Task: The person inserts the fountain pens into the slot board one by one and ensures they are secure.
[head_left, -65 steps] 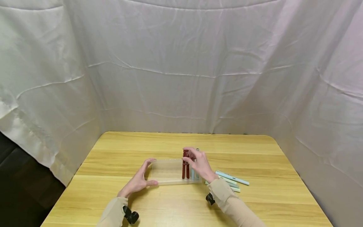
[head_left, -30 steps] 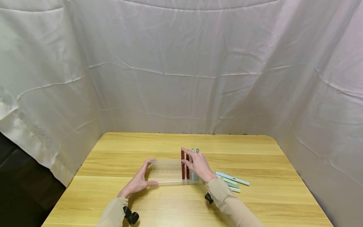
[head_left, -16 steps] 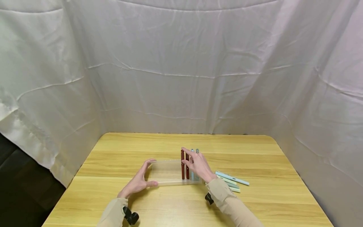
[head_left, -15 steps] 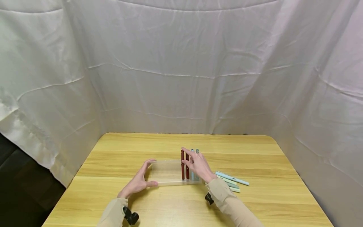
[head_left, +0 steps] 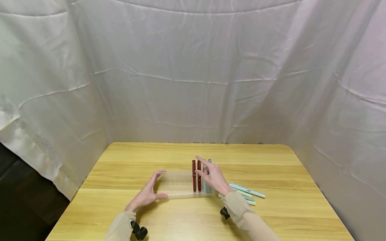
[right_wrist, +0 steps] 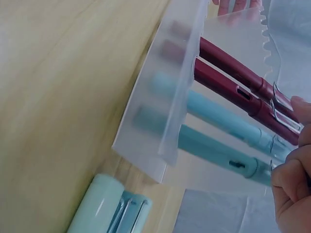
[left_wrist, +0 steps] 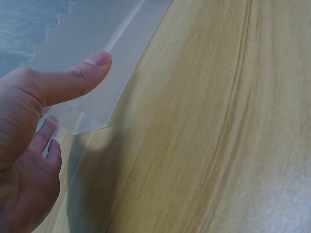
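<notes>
In the head view a clear plastic pen rack (head_left: 176, 184) with scalloped notches stands on the table. My left hand (head_left: 146, 193) grips its left end, thumb (left_wrist: 80, 80) on the front and fingers behind. Two dark red pens (head_left: 194, 182) lean side by side in the rack. To their right are a light blue pen (right_wrist: 218, 116) and a teal pen (right_wrist: 214, 153), clips upward, lower ends in the front trough. Over the pens' upper ends is my right hand (head_left: 214, 175), index finger extended and thumb apart, close to the right-hand red pen.
Several loose pens (head_left: 247, 190), pale blue, pale green and grey-green, lie in a pile right of the rack, under and beside my right wrist. The wooden table (head_left: 289, 214) ends at a grey-white curtain (head_left: 193, 110) behind and along the sides.
My right hand has let go of the left red pen and moved slightly right; that pen now stands in the rack by itself. The left hand keeps its hold.
</notes>
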A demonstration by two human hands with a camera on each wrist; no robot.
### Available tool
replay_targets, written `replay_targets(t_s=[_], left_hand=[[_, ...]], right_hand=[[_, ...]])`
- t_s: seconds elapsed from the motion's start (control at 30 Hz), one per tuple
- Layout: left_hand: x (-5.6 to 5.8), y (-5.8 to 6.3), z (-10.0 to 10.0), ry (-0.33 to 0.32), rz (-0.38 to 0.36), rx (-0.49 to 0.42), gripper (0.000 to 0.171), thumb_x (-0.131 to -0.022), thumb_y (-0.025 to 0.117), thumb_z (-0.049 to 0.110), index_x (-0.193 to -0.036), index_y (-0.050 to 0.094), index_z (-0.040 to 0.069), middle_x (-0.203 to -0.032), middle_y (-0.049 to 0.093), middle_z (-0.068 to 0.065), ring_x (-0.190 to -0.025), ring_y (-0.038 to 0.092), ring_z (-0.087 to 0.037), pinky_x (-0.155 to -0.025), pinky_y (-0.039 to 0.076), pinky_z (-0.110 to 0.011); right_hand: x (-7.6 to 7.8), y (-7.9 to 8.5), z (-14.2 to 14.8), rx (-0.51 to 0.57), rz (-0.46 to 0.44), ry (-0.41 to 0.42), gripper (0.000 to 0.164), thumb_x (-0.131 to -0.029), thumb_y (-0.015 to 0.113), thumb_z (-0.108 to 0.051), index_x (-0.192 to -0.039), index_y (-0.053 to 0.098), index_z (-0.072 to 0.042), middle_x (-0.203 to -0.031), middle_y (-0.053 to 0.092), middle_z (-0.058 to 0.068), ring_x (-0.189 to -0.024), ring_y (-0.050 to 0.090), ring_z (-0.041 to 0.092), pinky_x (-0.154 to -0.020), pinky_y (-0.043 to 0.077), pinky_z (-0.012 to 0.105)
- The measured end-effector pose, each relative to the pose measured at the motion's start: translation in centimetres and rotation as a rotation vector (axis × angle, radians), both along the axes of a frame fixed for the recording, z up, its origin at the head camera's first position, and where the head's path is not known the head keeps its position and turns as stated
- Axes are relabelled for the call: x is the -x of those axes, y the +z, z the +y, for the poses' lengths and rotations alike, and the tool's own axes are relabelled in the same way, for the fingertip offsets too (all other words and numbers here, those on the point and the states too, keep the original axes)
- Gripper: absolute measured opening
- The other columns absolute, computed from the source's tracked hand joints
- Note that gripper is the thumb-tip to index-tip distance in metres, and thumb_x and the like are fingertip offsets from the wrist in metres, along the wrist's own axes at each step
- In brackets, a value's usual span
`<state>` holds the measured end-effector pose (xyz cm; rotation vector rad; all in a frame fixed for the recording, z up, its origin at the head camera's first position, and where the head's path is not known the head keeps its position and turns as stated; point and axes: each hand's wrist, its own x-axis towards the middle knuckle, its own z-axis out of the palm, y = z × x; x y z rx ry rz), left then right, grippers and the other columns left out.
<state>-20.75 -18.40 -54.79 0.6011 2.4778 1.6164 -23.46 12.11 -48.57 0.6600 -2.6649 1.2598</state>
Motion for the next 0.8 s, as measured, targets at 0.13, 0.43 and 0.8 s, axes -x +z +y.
replay_targets(t_s=[0.13,0.43,0.8], left_hand=[[-0.1,0.0,0.1,0.002,-0.008,0.005,0.095,-0.076,0.085,0.015,-0.152,0.030,0.007,-0.164,0.025,-0.024,-0.152,0.016,-0.052,-0.119,0.011,-0.076],[0.1,0.1,0.1,0.004,-0.003,0.007,0.095,-0.076,0.085,0.014,-0.152,0.030,0.007,-0.164,0.024,-0.024,-0.152,0.016,-0.052,-0.118,0.011,-0.077],[0.1,-0.2,0.4,0.011,0.011,0.005,0.094,-0.076,0.086,0.014,-0.152,0.031,0.009,-0.164,0.025,-0.024,-0.151,0.017,-0.053,-0.121,0.010,-0.073]], right_hand=[[-0.2,-0.1,0.9,0.074,-0.004,0.014,0.059,-0.093,0.071,-0.017,-0.148,0.050,-0.008,-0.051,0.039,-0.008,-0.045,0.030,-0.003,-0.047,0.037,0.014],[-0.4,-0.9,4.2,0.237,-0.014,0.084,0.054,-0.091,0.073,-0.012,-0.141,0.054,-0.005,-0.066,0.060,0.018,-0.054,0.044,-0.002,-0.049,0.040,0.015],[0.0,-2.4,9.4,0.239,0.002,0.108,0.019,-0.090,0.072,-0.001,-0.105,0.062,-0.004,-0.073,0.060,0.013,-0.064,0.051,0.002,-0.052,0.044,0.019]])
